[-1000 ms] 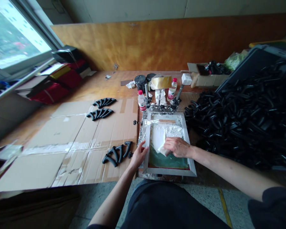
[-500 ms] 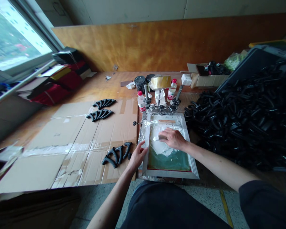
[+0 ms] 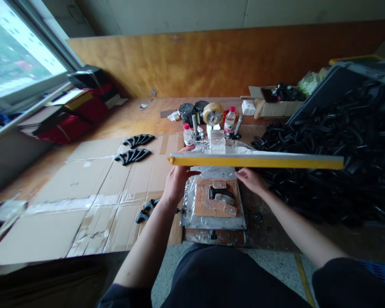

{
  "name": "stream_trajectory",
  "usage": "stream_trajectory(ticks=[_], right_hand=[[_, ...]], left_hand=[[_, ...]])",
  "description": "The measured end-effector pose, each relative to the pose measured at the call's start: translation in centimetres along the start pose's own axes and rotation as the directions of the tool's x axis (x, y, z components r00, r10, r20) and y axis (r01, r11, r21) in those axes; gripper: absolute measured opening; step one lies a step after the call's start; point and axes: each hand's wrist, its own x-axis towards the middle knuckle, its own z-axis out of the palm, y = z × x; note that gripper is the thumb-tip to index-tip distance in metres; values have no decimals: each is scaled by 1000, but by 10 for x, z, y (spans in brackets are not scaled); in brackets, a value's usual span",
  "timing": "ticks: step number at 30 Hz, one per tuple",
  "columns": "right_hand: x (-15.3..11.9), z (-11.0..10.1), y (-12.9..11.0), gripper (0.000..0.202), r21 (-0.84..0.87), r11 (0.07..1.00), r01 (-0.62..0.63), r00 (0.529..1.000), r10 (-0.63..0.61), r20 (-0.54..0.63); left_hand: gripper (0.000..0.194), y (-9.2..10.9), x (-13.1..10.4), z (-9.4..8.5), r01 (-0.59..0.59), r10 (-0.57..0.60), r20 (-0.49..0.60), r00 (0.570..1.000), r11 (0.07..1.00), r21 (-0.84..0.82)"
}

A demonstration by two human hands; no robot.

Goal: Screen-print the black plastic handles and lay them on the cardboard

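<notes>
A screen printing frame is tilted up, its yellow and silver edge facing me. My left hand grips its left end, fingertips above the edge and thumb below. Under the frame, my right hand reaches leftward with extended fingers, and I see nothing in it. Below both hands, a black curved plastic handle rests among blocks on a wooden jig. The jig sits on a metal base plate. The frame's mesh is hidden by its edge.
Rows of black handles lie on cardboard at left, and more lie near my left forearm. A large heap of black parts fills the right. Behind the frame stand bottles, dark tubs and a tape roll.
The frame has swung up from lying flat, uncovering the jig and handle. My left hand has moved up with it. My right hand has left the mesh and is below the frame's edge.
</notes>
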Motion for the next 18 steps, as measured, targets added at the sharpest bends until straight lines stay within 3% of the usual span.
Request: stream_trajectory(ticks=[3,5,6,7,8,9,10,12,13,15,17,18], right_hand=[[-27,48,-20,27,-217,944,249,962,-216,165],[-38,62,-37,20,-335,910,245,961,-182,208],[-44,65,-46,17,-347,915,203,968,-134,213],[-50,66,-55,15,-334,928,166,973,-99,208],[-58,66,-65,14,-299,942,150,976,-94,195],[-65,67,-75,12,-247,953,177,974,-133,183],[-72,67,-84,10,-187,951,245,960,-212,182],[-77,66,-92,11,-69,914,401,903,-382,195],[-73,64,-89,13,-26,903,429,887,-415,200],[-55,52,-67,15,-39,946,321,936,-310,166],[-25,36,-29,14,-162,986,31,999,-25,44],[-9,29,-6,13,-231,965,-123,992,119,-28]], left_hand=[[56,-10,1,7,2,-7,-93,996,998,-62],[58,-33,-17,10,146,-152,-125,980,987,-61],[59,-48,-31,12,284,-287,-96,953,958,-44],[60,-64,-46,14,447,-447,-35,894,895,-13],[61,-80,-62,16,588,-588,23,809,809,16],[60,-94,-76,19,651,-651,39,758,759,-3],[58,-106,-89,20,680,-679,47,733,731,-49],[51,-120,-105,14,665,-675,-6,738,728,-166],[48,-123,-108,5,641,-662,-56,748,741,-199],[45,-125,-109,-27,591,-616,-223,756,788,-174],[45,-126,-110,-76,549,-514,-435,739,834,-53],[47,-128,-112,-104,545,-447,-546,709,838,22]])
